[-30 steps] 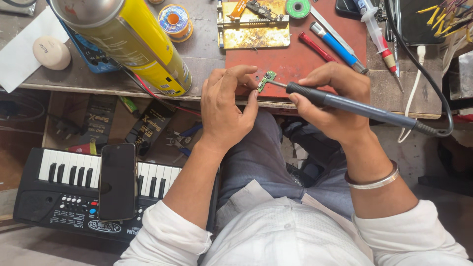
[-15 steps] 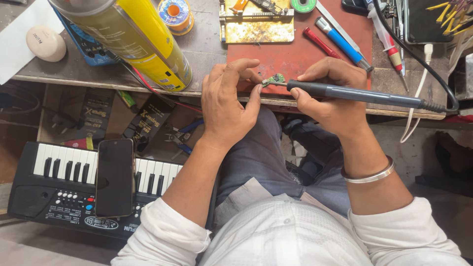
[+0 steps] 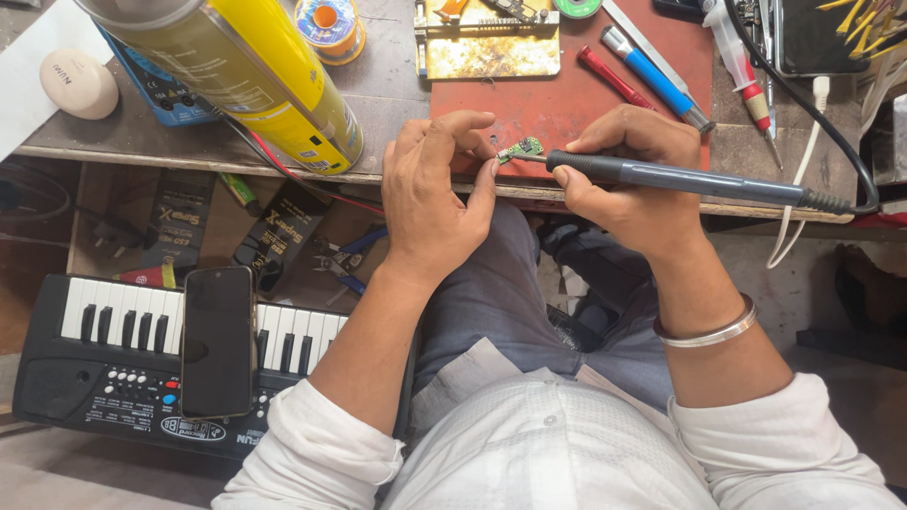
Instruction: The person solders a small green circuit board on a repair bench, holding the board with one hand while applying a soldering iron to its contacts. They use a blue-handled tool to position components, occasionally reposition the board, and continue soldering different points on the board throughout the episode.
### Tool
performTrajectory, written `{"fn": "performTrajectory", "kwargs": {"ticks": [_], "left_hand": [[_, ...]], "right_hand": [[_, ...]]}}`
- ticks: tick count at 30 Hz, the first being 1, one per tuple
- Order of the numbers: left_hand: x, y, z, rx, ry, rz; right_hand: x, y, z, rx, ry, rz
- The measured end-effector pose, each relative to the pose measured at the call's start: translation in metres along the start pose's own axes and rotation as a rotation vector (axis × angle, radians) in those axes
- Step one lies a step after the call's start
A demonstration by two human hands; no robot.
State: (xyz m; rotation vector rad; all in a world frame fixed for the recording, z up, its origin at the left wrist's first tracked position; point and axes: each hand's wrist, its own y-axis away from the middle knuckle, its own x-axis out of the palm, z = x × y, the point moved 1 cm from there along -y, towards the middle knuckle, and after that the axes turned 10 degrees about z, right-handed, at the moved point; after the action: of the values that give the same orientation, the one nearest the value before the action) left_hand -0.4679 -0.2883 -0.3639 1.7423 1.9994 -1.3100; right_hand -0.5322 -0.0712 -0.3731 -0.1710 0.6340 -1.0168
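Observation:
A tiny green circuit board (image 3: 521,148) sits at the front edge of the red mat (image 3: 567,99). My left hand (image 3: 436,194) pinches it between thumb and fingertips. A dark grey soldering iron (image 3: 680,179) lies in my right hand (image 3: 628,175), held like a pen. Its tip touches the board from the right. A black cable (image 3: 831,123) runs from the iron's back end up across the bench.
A large yellow spray can (image 3: 255,71) lies on the bench at left. Beside it are a solder spool (image 3: 328,24), a metal board holder (image 3: 487,42), a blue-handled tool (image 3: 657,80) and a red pen (image 3: 614,76). Below, a small keyboard (image 3: 113,364) carries a black phone (image 3: 217,340).
The view has shifted slightly. Both hands stay at the bench edge with the iron's tip on the small board; my left fingers have settled closer around it.

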Motion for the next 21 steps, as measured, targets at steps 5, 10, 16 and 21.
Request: {"fn": "performTrajectory", "kwargs": {"ticks": [5,10,16,21], "left_hand": [[0.0001,-0.0008,-0.0007,-0.001,-0.003,-0.005],[-0.0007,0.0000,0.0003,0.001,-0.005,0.001],[-0.0006,0.0004,0.0011,0.006,-0.007,0.002],[-0.0006,0.0003,0.0011,-0.004,-0.003,0.004]], "right_hand": [[-0.0010,-0.0013,-0.0005,0.000,-0.014,0.012],[0.0004,-0.0014,-0.0004,-0.019,-0.004,0.018],[0.0003,-0.0015,0.0002,-0.029,-0.004,0.009],[0.0018,-0.0030,0.0017,-0.024,0.020,0.008]]}}
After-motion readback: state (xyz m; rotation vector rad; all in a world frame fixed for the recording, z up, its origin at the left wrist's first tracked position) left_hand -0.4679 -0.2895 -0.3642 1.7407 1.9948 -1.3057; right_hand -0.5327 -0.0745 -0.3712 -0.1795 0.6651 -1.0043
